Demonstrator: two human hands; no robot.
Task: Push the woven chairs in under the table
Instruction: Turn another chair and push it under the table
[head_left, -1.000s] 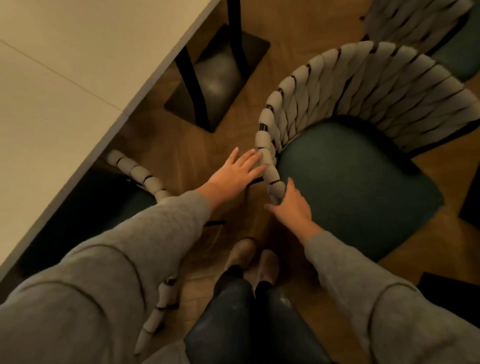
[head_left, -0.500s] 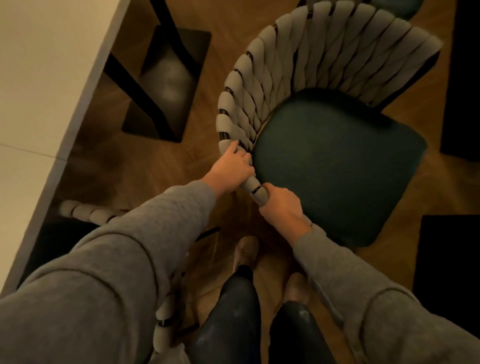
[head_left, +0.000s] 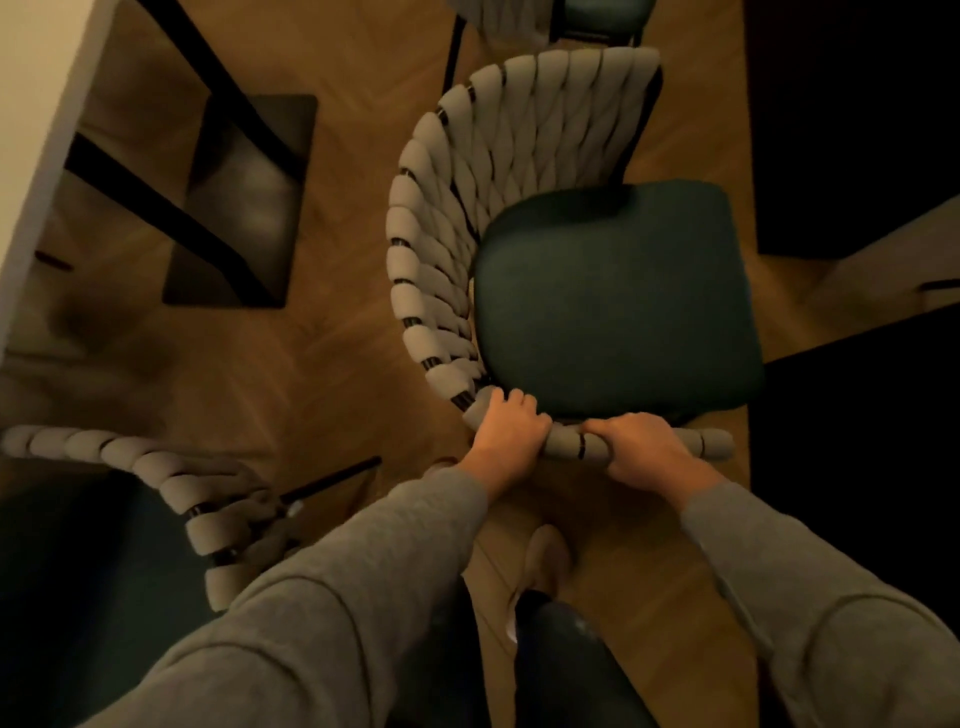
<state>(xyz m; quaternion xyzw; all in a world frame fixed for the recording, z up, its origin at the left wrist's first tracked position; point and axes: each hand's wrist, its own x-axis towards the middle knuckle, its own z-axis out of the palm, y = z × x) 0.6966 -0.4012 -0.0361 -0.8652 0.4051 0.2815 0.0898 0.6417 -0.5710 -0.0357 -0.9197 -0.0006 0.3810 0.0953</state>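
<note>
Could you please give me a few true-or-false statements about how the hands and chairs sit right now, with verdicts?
1. Both hands hold the woven backrest rim of the same chair. True: the left hand and right hand each have a closed grip on the woven chair.
2. The held chair's seat cushion is bright red. False: the seat cushion is dark green.
3. The held chair is fully tucked under the table. False: it stands out on the wooden floor, apart from the table.
4. A second woven chair sits at lower left. True.
</note>
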